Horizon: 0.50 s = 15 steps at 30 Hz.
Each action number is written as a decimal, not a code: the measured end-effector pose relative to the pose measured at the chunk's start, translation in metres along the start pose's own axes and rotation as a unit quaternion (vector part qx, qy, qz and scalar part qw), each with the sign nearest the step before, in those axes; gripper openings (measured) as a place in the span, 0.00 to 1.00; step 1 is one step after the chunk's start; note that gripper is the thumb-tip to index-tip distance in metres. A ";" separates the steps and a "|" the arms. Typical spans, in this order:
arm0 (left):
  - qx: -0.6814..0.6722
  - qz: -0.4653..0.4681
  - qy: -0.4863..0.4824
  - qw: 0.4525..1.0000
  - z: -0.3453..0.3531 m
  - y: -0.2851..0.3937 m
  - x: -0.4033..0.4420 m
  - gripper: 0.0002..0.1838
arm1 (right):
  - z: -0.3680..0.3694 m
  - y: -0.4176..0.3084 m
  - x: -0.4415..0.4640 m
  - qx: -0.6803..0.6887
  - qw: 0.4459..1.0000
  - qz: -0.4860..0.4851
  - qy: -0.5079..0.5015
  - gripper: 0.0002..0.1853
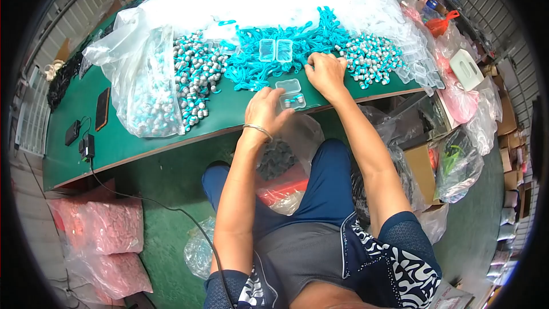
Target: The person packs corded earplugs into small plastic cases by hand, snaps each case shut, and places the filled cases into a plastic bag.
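My left hand is at the table's front edge, its thumb spread from the fingers. It rests against the left side of a small clear plastic box, whose lid is flipped back; a few grey-and-teal pieces lie inside. My right hand is over the near right edge of a heap of teal cords, fingers curled down; their tips are hidden. Beside it lies a pile of small grey-and-teal pieces. Another open clear box sits on the cords.
A second pile of grey-and-teal pieces adjoins a filled clear bag on the left. Many clear boxes heap along the right. A phone and a cable are at left. Pink-filled bags stand on the floor.
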<state>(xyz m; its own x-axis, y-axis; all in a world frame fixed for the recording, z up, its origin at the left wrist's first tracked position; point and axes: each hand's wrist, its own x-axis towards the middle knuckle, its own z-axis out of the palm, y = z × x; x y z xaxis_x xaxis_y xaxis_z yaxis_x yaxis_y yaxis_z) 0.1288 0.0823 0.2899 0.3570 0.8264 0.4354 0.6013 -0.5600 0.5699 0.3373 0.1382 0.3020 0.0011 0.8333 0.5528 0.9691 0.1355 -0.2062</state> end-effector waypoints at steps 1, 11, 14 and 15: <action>0.001 0.003 0.001 1.000 0.001 -0.001 0.000 0.26 | -0.006 0.000 -0.002 -0.001 1.000 -0.001 -0.001 0.06; -0.006 0.002 -0.006 1.000 0.003 -0.004 0.001 0.27 | -0.049 -0.004 -0.043 0.222 0.963 -0.130 -0.073 0.05; -0.022 -0.034 -0.036 0.999 -0.002 0.003 0.002 0.26 | -0.049 -0.010 -0.047 0.200 0.964 -0.169 -0.056 0.07; -0.025 -0.033 -0.033 0.999 -0.003 0.003 0.003 0.26 | -0.047 -0.011 -0.046 0.200 0.963 -0.169 -0.055 0.07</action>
<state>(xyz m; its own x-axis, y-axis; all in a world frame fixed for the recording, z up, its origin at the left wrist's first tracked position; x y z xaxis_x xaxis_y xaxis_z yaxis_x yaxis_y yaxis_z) 0.1295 0.0829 0.2944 0.3650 0.8623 0.3511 0.5892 -0.5059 0.6301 0.3380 0.0730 0.3168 -0.3457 0.7539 0.5586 0.7363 0.5870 -0.3365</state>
